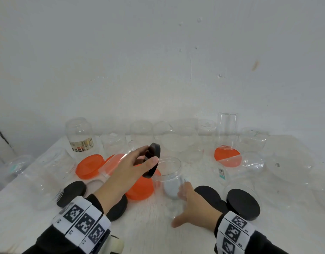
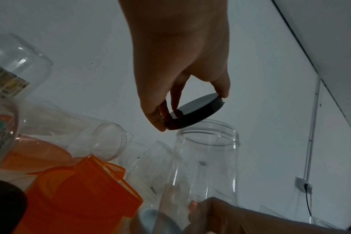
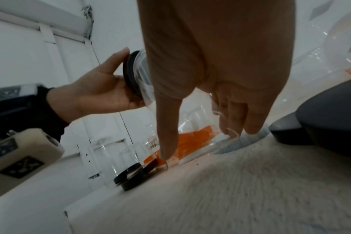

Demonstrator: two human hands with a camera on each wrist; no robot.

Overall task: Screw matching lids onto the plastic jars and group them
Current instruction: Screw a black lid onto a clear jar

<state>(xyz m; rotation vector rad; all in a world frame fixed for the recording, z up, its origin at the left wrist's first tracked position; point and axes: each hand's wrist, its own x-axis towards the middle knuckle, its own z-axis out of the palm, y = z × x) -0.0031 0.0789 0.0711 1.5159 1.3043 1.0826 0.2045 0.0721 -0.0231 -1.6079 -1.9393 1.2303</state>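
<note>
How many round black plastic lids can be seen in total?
5: one in the left hand at, two at left, two at right. Others may be hidden.

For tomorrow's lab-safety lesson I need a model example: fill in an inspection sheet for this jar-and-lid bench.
Surface: white table, crowded.
Job's things: black lid tilted at the open clear jar; the jar stands upright.
Clutter: orange lids, spare black lids, many empty jars.
Grippers: left hand pinches the black lid; right hand holds the jar low.
Cables: dark wall cable.
Surroundings: white wall.
</note>
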